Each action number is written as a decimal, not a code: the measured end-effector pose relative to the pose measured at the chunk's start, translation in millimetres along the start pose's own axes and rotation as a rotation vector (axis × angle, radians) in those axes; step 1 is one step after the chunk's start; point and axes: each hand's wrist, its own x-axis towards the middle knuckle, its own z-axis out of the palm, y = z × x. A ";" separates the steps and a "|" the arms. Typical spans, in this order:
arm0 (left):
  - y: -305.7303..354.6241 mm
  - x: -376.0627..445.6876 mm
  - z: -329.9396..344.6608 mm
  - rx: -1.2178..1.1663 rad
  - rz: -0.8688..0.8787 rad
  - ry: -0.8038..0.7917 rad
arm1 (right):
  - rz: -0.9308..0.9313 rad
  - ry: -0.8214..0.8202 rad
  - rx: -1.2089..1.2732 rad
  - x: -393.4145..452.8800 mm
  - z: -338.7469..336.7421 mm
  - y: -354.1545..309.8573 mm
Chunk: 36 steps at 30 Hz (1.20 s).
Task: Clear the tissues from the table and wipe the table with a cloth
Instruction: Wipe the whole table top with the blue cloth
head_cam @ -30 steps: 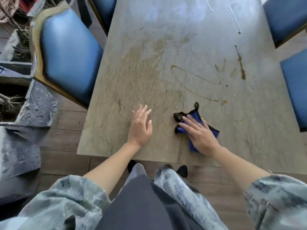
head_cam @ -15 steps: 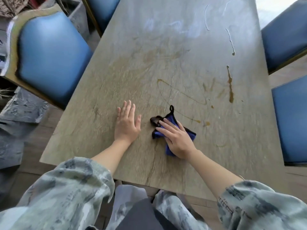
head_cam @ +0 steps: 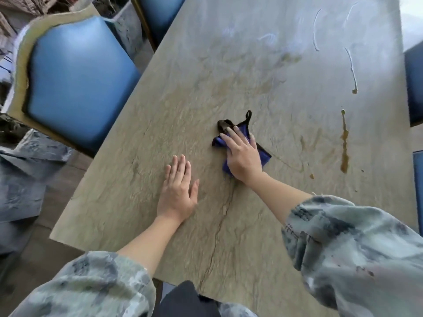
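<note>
A blue cloth (head_cam: 243, 131) with a black edge and a hanging loop lies on the stone table (head_cam: 263, 76), near its middle. My right hand (head_cam: 243, 155) presses flat on top of the cloth and covers most of it. Flat on the bare tabletop to the left of the cloth rests my left hand (head_cam: 179, 191), fingers together, holding nothing. A brown streak of spilled liquid (head_cam: 344, 143) runs down the table to the right of the cloth, with fainter brown smears around it. No tissues are in view.
A blue-cushioned chair (head_cam: 77, 83) stands at the table's left side, another (head_cam: 158, 12) at the far left corner. More blue chairs (head_cam: 415, 83) line the right edge. Grey stone planters (head_cam: 25, 175) sit on the floor to the left. White streaks (head_cam: 351, 65) mark the far right of the table.
My right hand has pushed the cloth forward, away from me, across part of the thin brown line. My left hand stays flat on the table. The camera has leaned in over the table.
</note>
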 end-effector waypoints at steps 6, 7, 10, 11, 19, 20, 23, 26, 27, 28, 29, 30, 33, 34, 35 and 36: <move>0.5 2.6 -1.7 -0.023 -0.008 -0.019 | -0.329 -0.143 -0.028 37.8 5.3 -21.9; 0.7 2.4 -2.1 -0.023 -0.014 -0.020 | -0.485 -0.222 -0.034 45.2 0.3 -10.1; 1.6 1.8 -3.4 -0.023 -0.026 -0.027 | -0.401 -0.191 -0.040 75.9 -6.9 23.0; 1.4 1.1 -3.4 -0.024 -0.026 -0.033 | -0.231 -0.123 -0.026 82.8 -8.1 30.0; 1.6 2.5 -3.8 -0.026 -0.025 -0.024 | 0.062 0.042 -0.012 45.7 -0.5 11.9; 1.7 2.5 -3.9 -0.018 -0.025 -0.023 | -0.042 0.006 -0.013 29.5 -2.7 14.0; 1.5 1.9 -2.8 -0.008 -0.028 -0.018 | -0.247 -0.097 -0.040 -9.8 -15.7 45.1; 1.2 2.3 -2.6 -0.018 -0.028 -0.014 | -0.007 -0.018 -0.035 -38.9 -27.1 74.5; 1.6 2.6 -2.6 -0.020 -0.028 -0.013 | 0.130 0.031 -0.024 -44.5 -26.8 75.7; 2.0 2.6 -2.7 -0.019 -0.026 -0.014 | 0.248 0.071 -0.025 -48.3 -23.7 71.6; 2.2 2.1 -2.4 -0.016 -0.025 -0.017 | 0.328 0.099 -0.035 -51.9 -19.8 62.3; 2.5 1.6 -2.3 -0.012 -0.024 -0.019 | 0.359 0.116 -0.043 -56.9 -15.4 50.9; 2.7 1.6 -1.4 0.010 -0.029 -0.032 | 0.161 0.077 -0.037 -88.5 -3.9 20.8; 2.6 1.2 -1.1 0.017 -0.034 -0.035 | 0.011 0.021 -0.046 -103.7 -2.9 17.8; 2.8 1.0 -1.1 0.024 -0.038 -0.037 | -0.138 -0.036 -0.062 -117.3 -5.5 21.2; 3.0 1.1 -1.3 0.029 -0.038 -0.039 | -0.256 -0.086 -0.078 -126.1 -11.9 31.1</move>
